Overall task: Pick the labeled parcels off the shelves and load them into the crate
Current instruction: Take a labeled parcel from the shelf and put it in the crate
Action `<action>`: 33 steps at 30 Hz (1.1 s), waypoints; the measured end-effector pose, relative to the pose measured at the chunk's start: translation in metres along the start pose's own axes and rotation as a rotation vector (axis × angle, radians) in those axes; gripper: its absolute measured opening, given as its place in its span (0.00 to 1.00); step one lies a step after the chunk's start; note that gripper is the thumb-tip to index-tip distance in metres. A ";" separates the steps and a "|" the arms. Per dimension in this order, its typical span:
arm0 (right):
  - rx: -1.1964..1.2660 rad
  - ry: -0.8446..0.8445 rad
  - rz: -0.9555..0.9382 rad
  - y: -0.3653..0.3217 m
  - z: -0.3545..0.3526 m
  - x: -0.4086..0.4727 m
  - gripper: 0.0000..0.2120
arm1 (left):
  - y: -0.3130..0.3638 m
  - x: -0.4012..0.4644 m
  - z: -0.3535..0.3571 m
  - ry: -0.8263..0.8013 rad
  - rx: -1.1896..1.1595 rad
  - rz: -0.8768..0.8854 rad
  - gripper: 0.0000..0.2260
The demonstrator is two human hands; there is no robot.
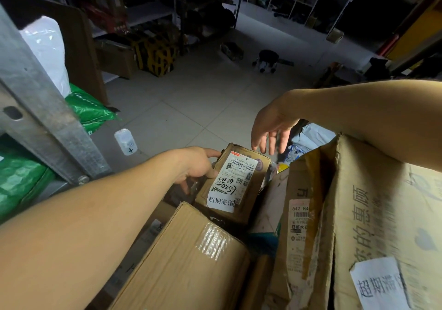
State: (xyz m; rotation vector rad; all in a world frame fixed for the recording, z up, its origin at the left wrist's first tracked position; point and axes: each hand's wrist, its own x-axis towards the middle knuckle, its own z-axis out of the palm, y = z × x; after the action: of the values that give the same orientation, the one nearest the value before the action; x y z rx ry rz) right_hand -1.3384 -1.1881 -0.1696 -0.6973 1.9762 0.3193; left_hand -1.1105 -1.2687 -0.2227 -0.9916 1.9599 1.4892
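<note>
A small cardboard parcel [248,190] with a white shipping label and a printed slip stands tilted among other boxes at lower centre. My left hand [199,166] grips its left edge, thumb on top and fingers down the side. Just above the parcel's far corner hovers my right hand [271,129], fingers spread and pointing down, not touching it. A plain taped carton [191,262] lies in front of the parcel. To the right stands a large labeled carton [373,226] with printed characters. No crate wall is clearly visible.
A grey metal shelf upright [45,120] slants down the left side, with green bags [88,108] behind it. A small white plastic bottle [125,141] stands on the tiled floor [191,108]. Shelves and boxes line the dark far side; a small wheeled stool [267,59] sits there.
</note>
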 end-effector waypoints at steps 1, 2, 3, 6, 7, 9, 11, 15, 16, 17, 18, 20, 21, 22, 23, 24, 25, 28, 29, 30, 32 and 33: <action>0.018 -0.006 -0.008 0.001 0.000 -0.001 0.12 | 0.000 0.000 0.001 0.004 0.002 0.002 0.32; 0.034 -0.013 -0.017 0.001 0.001 -0.002 0.13 | 0.000 0.000 0.002 0.008 0.003 0.001 0.33; 0.045 -0.018 -0.023 0.002 0.001 -0.003 0.14 | -0.001 0.001 0.003 0.016 0.005 0.002 0.33; 0.080 -0.021 -0.033 0.003 0.001 -0.005 0.15 | -0.001 0.000 0.004 0.039 -0.002 0.009 0.34; 0.092 -0.017 -0.037 0.004 0.001 -0.006 0.16 | -0.001 0.000 0.004 0.043 -0.005 0.013 0.33; 0.111 -0.009 -0.052 0.004 0.000 -0.007 0.16 | -0.002 0.000 0.004 0.047 -0.016 0.017 0.32; 0.126 -0.002 -0.068 0.004 -0.002 -0.009 0.16 | -0.002 -0.001 0.005 0.055 -0.001 0.017 0.32; 0.163 0.017 -0.092 0.003 -0.005 -0.017 0.17 | -0.001 -0.006 0.006 0.077 0.019 0.027 0.33; 0.169 0.022 -0.097 0.003 -0.006 -0.019 0.17 | -0.001 -0.007 0.007 0.082 0.020 0.028 0.33; 0.173 0.027 -0.103 0.003 -0.006 -0.020 0.17 | -0.001 -0.007 0.007 0.086 0.024 0.028 0.34; 0.182 0.033 -0.108 0.003 -0.007 -0.022 0.17 | -0.001 -0.008 0.007 0.091 0.029 0.029 0.34; 0.213 0.042 -0.120 0.004 -0.009 -0.026 0.17 | -0.001 -0.011 0.008 0.102 0.049 0.032 0.35; 0.230 0.049 -0.127 0.004 -0.010 -0.027 0.17 | -0.001 -0.013 0.008 0.110 0.067 0.033 0.35; 0.248 0.057 -0.135 0.005 -0.012 -0.028 0.17 | -0.001 -0.015 0.009 0.118 0.089 0.035 0.35; 0.267 0.066 -0.141 0.006 -0.013 -0.029 0.17 | -0.001 -0.016 0.009 0.125 0.110 0.037 0.35; 0.284 0.078 -0.146 0.007 -0.015 -0.030 0.17 | -0.001 -0.018 0.009 0.132 0.124 0.041 0.35; 0.296 0.092 -0.150 0.007 -0.016 -0.031 0.17 | -0.001 -0.020 0.009 0.135 0.129 0.044 0.36; 0.309 0.139 -0.151 0.011 -0.022 -0.036 0.17 | -0.001 -0.024 0.008 0.144 0.120 0.051 0.36; 0.310 0.150 -0.151 0.013 -0.024 -0.039 0.17 | 0.000 -0.024 0.007 0.146 0.116 0.052 0.36; 0.310 0.159 -0.154 0.014 -0.025 -0.043 0.17 | 0.000 -0.025 0.007 0.151 0.115 0.055 0.36; 0.307 0.163 -0.167 0.017 -0.027 -0.051 0.17 | 0.002 -0.027 0.005 0.166 0.121 0.060 0.35; 0.309 0.159 -0.174 0.018 -0.026 -0.055 0.17 | 0.003 -0.028 0.005 0.172 0.124 0.062 0.34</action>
State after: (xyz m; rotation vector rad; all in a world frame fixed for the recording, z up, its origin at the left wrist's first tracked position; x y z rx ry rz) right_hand -1.3484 -1.1680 -0.1102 -0.7029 2.0383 -0.1493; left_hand -1.0958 -1.2560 -0.2013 -1.0438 2.1929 1.3345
